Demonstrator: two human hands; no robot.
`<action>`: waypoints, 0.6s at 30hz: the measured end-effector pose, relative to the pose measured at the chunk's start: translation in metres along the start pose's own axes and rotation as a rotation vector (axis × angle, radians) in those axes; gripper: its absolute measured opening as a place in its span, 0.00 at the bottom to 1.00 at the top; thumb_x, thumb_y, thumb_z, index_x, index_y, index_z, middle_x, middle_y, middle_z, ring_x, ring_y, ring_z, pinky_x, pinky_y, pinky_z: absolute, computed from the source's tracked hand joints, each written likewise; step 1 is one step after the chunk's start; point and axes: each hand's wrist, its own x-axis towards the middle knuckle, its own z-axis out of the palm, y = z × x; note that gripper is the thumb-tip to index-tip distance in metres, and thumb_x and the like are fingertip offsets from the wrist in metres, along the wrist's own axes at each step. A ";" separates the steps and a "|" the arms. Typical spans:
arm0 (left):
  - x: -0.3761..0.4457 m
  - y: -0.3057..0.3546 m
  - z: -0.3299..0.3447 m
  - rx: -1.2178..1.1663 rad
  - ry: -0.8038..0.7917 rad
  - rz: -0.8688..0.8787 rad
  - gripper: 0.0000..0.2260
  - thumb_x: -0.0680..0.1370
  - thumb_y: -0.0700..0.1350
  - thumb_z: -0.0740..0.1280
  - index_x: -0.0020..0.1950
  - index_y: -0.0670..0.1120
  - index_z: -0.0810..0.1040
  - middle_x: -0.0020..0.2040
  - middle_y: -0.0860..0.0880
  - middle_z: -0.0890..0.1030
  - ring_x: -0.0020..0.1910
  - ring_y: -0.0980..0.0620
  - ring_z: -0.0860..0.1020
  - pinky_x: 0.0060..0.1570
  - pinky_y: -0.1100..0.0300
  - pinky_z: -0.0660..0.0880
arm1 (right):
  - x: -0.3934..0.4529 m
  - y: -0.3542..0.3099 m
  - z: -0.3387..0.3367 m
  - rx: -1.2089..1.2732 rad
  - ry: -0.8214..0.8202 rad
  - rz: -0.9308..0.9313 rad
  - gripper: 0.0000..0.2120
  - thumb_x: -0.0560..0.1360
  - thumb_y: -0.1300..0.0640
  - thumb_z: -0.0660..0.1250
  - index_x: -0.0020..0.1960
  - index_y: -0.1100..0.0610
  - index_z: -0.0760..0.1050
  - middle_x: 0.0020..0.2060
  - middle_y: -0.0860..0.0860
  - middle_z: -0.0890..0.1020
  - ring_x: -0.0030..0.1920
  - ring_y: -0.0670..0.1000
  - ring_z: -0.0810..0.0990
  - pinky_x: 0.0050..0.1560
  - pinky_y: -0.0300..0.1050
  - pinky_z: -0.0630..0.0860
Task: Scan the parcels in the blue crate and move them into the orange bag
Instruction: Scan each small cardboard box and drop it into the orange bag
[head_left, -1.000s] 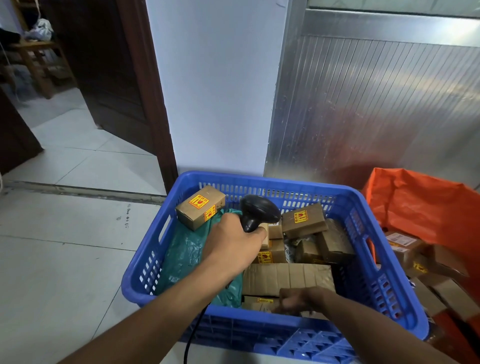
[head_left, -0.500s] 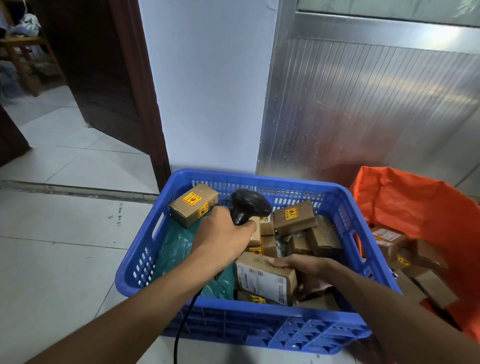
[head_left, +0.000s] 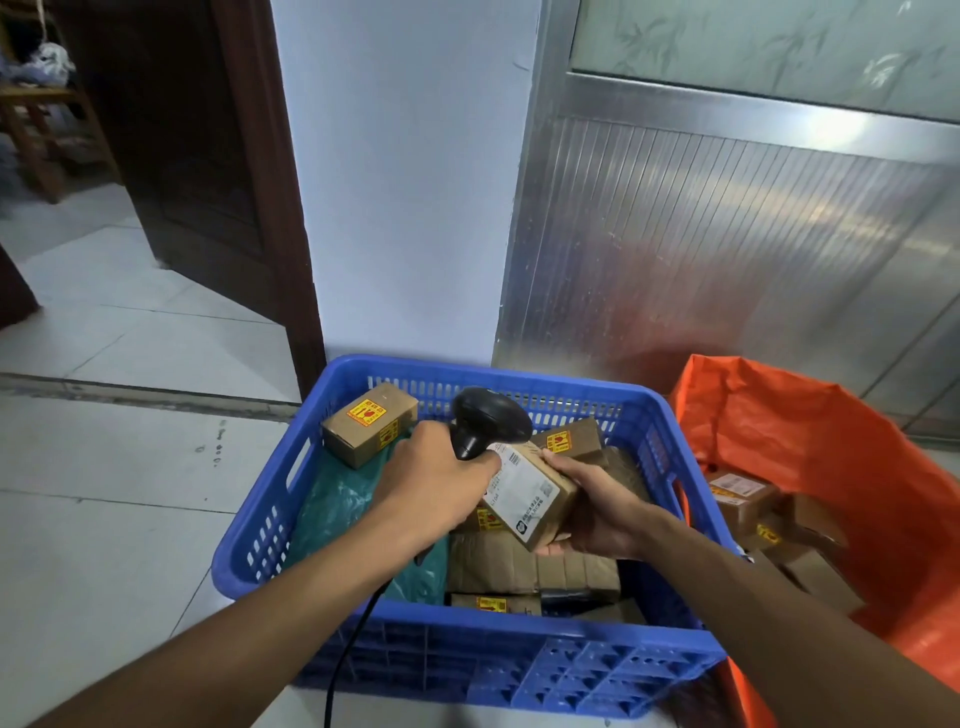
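Risk of misread: left hand (head_left: 436, 488) clenched round black handheld scanner (head_left: 485, 421), right hand (head_left: 592, 514) grasping tilted brown cardboard parcel (head_left: 530, 493), label crowding scanner head.

**Crowded crate, open rim**

The blue crate (head_left: 260, 525) is open above. Its right half is packed with cardboard boxes (head_left: 530, 569); a green plastic bag (head_left: 337, 499) lines the left side, and a small box (head_left: 370, 423) fills the far-left corner. The orange bag (head_left: 810, 447) touches the crate's right rim, mouth open, with parcels (head_left: 740, 493) inside.
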 end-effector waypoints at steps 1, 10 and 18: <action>-0.001 0.001 -0.001 -0.007 0.000 0.006 0.09 0.74 0.51 0.70 0.40 0.47 0.77 0.33 0.47 0.80 0.34 0.42 0.81 0.44 0.44 0.83 | -0.003 -0.005 0.000 -0.003 0.009 -0.010 0.26 0.76 0.38 0.67 0.64 0.57 0.79 0.53 0.62 0.82 0.52 0.61 0.81 0.54 0.60 0.79; -0.015 0.004 -0.001 -0.028 -0.009 0.065 0.09 0.75 0.50 0.71 0.39 0.47 0.77 0.31 0.48 0.78 0.32 0.44 0.78 0.43 0.44 0.81 | -0.041 -0.037 -0.007 0.075 0.152 -0.043 0.23 0.70 0.40 0.72 0.59 0.52 0.80 0.52 0.59 0.83 0.52 0.60 0.80 0.50 0.58 0.79; -0.031 0.011 -0.003 -0.004 0.027 0.150 0.09 0.76 0.50 0.71 0.40 0.48 0.77 0.29 0.51 0.75 0.29 0.50 0.74 0.32 0.59 0.68 | -0.086 -0.049 0.004 0.234 0.255 -0.123 0.13 0.73 0.45 0.66 0.50 0.52 0.80 0.46 0.58 0.84 0.46 0.59 0.82 0.46 0.55 0.79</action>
